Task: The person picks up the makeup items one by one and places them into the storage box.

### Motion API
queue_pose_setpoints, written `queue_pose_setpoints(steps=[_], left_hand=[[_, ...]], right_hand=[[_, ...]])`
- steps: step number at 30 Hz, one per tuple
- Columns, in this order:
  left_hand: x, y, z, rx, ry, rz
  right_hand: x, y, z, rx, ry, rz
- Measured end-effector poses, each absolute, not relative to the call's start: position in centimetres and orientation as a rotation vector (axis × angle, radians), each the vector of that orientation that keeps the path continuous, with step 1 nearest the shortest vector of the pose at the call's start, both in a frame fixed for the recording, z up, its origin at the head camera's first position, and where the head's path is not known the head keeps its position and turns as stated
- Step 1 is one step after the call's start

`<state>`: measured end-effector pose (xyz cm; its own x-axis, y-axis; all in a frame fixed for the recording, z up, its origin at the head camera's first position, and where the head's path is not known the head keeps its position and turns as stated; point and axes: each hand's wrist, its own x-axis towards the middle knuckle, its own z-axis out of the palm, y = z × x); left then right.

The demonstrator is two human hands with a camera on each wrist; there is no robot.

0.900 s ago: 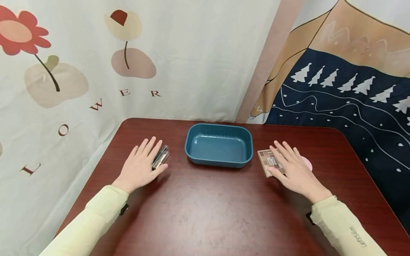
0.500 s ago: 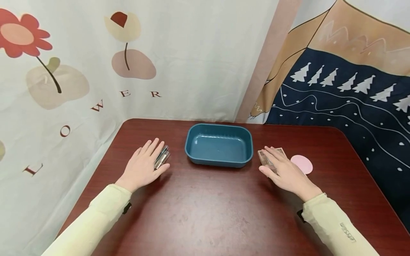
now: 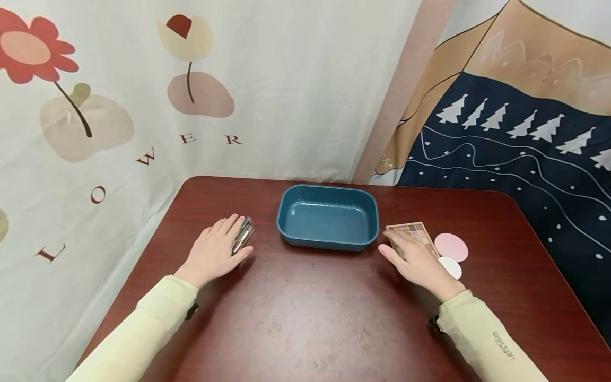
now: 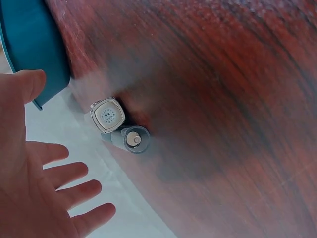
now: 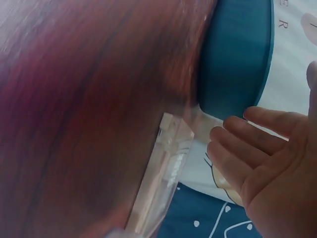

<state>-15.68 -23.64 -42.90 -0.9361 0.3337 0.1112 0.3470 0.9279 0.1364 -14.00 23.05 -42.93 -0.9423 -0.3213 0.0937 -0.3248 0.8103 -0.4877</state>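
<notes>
My left hand (image 3: 212,249) hovers beside two slim cosmetic tubes (image 3: 244,239), its fingers loosely extended and partly covering them. In the left wrist view one tube has a square silver end (image 4: 108,115) marked 04; the other shows a round clear end (image 4: 137,140). They lie side by side. Above an eyeshadow palette (image 3: 416,229) is my right hand (image 3: 415,260), hiding its near left part. The right wrist view shows the palette's clear edge (image 5: 161,173) apart from the gently bent fingers (image 5: 247,144). Neither hand holds anything.
Between the hands, toward the back of the dark red table (image 3: 305,318), stands a blue rectangular bin (image 3: 327,245). A pink round pad (image 3: 451,246) and a white round pad (image 3: 451,267) lie right of the palette. Printed curtains (image 3: 296,106) hang behind the table.
My right hand has moved left and slightly nearer across the palette, uncovering the pink and white pads. My left hand has shifted slightly right and nearer, its fingers bending a little more.
</notes>
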Motion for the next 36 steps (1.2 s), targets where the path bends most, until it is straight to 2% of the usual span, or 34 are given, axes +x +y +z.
queue_pose_setpoints(steps=[17, 36], left_hand=[[-16.3, -23.4, -43.2, -0.579, -2.916, -0.117], [-16.8, -22.9, -43.2, -0.601, -2.862, -0.084]], right_hand=[[-15.7, 20.6, -44.2, 0.355, -2.885, 0.975], [-16.1, 19.2, -43.8, 0.219, -2.866, 0.900]])
